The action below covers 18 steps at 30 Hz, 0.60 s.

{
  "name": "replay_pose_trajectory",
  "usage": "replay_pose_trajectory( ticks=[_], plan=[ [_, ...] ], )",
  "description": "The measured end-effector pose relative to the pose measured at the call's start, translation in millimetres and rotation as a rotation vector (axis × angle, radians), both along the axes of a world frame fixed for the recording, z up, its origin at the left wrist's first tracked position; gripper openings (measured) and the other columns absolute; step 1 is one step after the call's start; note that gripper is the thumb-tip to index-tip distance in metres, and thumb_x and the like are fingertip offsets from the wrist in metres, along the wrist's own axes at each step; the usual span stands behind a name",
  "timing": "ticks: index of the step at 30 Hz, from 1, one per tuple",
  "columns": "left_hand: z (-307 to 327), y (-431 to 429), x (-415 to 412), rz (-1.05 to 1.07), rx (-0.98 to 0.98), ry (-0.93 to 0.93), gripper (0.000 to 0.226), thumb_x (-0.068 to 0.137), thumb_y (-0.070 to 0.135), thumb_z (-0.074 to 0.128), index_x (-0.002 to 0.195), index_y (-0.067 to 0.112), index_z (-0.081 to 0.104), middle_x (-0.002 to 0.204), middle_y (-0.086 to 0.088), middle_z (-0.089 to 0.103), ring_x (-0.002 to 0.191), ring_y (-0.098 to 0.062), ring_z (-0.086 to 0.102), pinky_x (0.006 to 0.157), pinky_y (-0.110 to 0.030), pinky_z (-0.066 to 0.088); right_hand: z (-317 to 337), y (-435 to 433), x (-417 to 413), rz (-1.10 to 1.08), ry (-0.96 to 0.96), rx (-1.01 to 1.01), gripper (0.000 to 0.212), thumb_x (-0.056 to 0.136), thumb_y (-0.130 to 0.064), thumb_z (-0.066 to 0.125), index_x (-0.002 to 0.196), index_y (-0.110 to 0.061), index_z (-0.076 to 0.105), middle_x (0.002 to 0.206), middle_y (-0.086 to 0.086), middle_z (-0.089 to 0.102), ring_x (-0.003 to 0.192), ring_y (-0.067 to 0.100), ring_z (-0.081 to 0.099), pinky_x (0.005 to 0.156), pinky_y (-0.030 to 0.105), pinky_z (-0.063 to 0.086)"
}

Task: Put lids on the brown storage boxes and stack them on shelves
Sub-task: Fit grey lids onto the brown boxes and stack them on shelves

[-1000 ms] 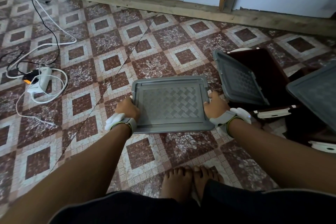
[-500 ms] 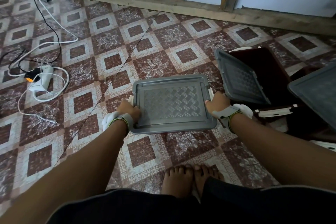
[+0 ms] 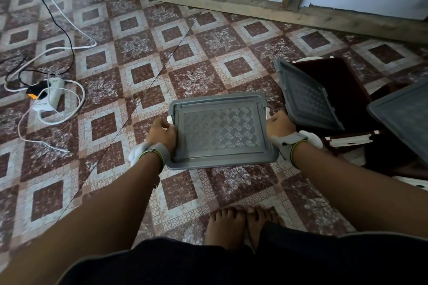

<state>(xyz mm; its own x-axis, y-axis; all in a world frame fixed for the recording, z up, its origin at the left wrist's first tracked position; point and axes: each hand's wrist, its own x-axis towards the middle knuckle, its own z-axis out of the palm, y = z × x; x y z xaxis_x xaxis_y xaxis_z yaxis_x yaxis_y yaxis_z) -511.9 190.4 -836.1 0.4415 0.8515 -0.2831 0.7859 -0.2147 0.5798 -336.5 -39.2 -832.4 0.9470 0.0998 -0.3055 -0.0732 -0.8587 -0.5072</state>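
Box in hand: a lidded storage box (image 3: 220, 131) with a grey lid, held level out in front of me above the tiled floor (image 3: 176, 58); the body is hidden beneath the lid.
Left hand (image 3: 162, 134): fingers curled shut around the box's left edge by the white latch.
Right hand (image 3: 278, 126): fingers closed on the right edge, same height.
Handling: I judge it rigid plastic, light, a bit slick; the two short ends give the surest hold.
To my right: an open brown box (image 3: 335, 81) with a loose grey lid (image 3: 308, 97) tilted into it; another grey lid (image 3: 407, 113) at the frame edge.
To my left: a white power strip (image 3: 49, 95) and trailing cables, well apart.
In the way: the boxes near my right elbow; no shelves in view.
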Motion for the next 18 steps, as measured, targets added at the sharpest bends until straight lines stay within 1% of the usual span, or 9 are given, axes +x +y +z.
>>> replay_pose_trajectory(
  ticks=[2, 5, 8, 10, 12, 13, 15, 16, 18],
  plan=[
    [-1, 1, 1, 0.013, -0.027, -0.011, 0.020, 0.094, 0.030, 0.057, 0.105, 0.014, 0.053, 0.084, -0.004, 0.062, 0.081, -0.029, 0.057, 0.075, -0.034, 0.042, -4, 0, 4, 0.045, 0.014, -0.007, 0.031, 0.100, -0.033, 0.042, 0.087, -0.005, 0.046, 0.081, 0.015, 0.049, 0.083, 0.031, 0.053, 0.075, 0.038, 0.039],
    [-4, -1, 3, 0.021, -0.032, 0.006, 0.023, 0.092, 0.031, 0.062, 0.102, 0.016, 0.048, 0.075, 0.002, 0.055, 0.079, -0.028, 0.056, 0.073, -0.033, 0.039, -9, 1, 2, 0.066, 0.013, -0.038, 0.032, 0.099, -0.033, 0.047, 0.105, -0.002, 0.048, 0.094, 0.024, 0.051, 0.099, 0.037, 0.061, 0.083, 0.040, 0.046],
    [-1, -1, 3, 0.042, -0.054, 0.017, 0.039, 0.092, 0.037, 0.064, 0.118, 0.011, 0.050, 0.095, -0.006, 0.063, 0.095, -0.033, 0.061, 0.078, -0.034, 0.042, -8, 3, 2, 0.062, -0.007, -0.038, 0.030, 0.098, -0.036, 0.047, 0.097, -0.006, 0.045, 0.092, 0.027, 0.047, 0.099, 0.040, 0.060, 0.085, 0.041, 0.046],
    [3, 3, 2, 0.014, -0.079, 0.070, 0.050, 0.093, 0.042, 0.061, 0.124, 0.003, 0.053, 0.108, -0.014, 0.064, 0.106, -0.038, 0.062, 0.085, -0.038, 0.046, 3, 0, -1, 0.110, 0.060, -0.044, 0.034, 0.101, -0.037, 0.041, 0.104, -0.006, 0.054, 0.102, 0.027, 0.058, 0.100, 0.039, 0.059, 0.083, 0.039, 0.043],
    [9, 7, 0, -0.067, -0.121, 0.130, 0.042, 0.096, 0.042, 0.056, 0.102, 0.001, 0.065, 0.096, -0.016, 0.066, 0.098, -0.037, 0.065, 0.088, -0.039, 0.051, 11, -5, -2, 0.218, 0.142, -0.127, 0.044, 0.105, -0.031, 0.030, 0.133, -0.004, 0.051, 0.120, 0.028, 0.059, 0.106, 0.038, 0.058, 0.089, 0.039, 0.043],
    [11, 8, -1, -0.097, -0.133, 0.137, 0.041, 0.097, 0.040, 0.054, 0.091, 0.002, 0.068, 0.089, -0.015, 0.065, 0.092, -0.036, 0.066, 0.088, -0.039, 0.053, 15, -6, -4, 0.254, 0.151, -0.143, 0.046, 0.106, -0.031, 0.027, 0.133, -0.004, 0.053, 0.116, 0.027, 0.060, 0.098, 0.036, 0.059, 0.084, 0.037, 0.044],
    [26, 13, -3, -0.075, -0.154, 0.089, 0.039, 0.097, 0.038, 0.054, 0.081, 0.004, 0.066, 0.083, -0.013, 0.063, 0.087, -0.033, 0.063, 0.087, -0.038, 0.052, 29, -3, -5, 0.304, 0.179, -0.087, 0.044, 0.106, -0.036, 0.024, 0.086, -0.018, 0.059, 0.085, 0.021, 0.059, 0.073, 0.029, 0.054, 0.066, 0.032, 0.040],
    [38, 15, -4, -0.036, -0.174, 0.057, 0.039, 0.097, 0.037, 0.055, 0.078, 0.004, 0.063, 0.081, -0.011, 0.061, 0.087, -0.032, 0.060, 0.087, -0.038, 0.050, 38, 0, -6, 0.319, 0.183, -0.055, 0.042, 0.106, -0.037, 0.025, 0.069, -0.028, 0.042, 0.073, 0.016, 0.052, 0.063, 0.026, 0.048, 0.061, 0.030, 0.035],
    [62, 24, -6, 0.047, -0.226, -0.018, 0.039, 0.095, 0.040, 0.057, 0.084, 0.003, 0.060, 0.088, -0.012, 0.059, 0.088, -0.032, 0.056, 0.087, -0.040, 0.050, 58, 6, -2, 0.250, 0.153, 0.095, 0.046, 0.105, -0.038, 0.031, 0.059, -0.027, 0.030, 0.056, 0.008, 0.039, 0.049, 0.022, 0.036, 0.054, 0.028, 0.029]
  ],
)
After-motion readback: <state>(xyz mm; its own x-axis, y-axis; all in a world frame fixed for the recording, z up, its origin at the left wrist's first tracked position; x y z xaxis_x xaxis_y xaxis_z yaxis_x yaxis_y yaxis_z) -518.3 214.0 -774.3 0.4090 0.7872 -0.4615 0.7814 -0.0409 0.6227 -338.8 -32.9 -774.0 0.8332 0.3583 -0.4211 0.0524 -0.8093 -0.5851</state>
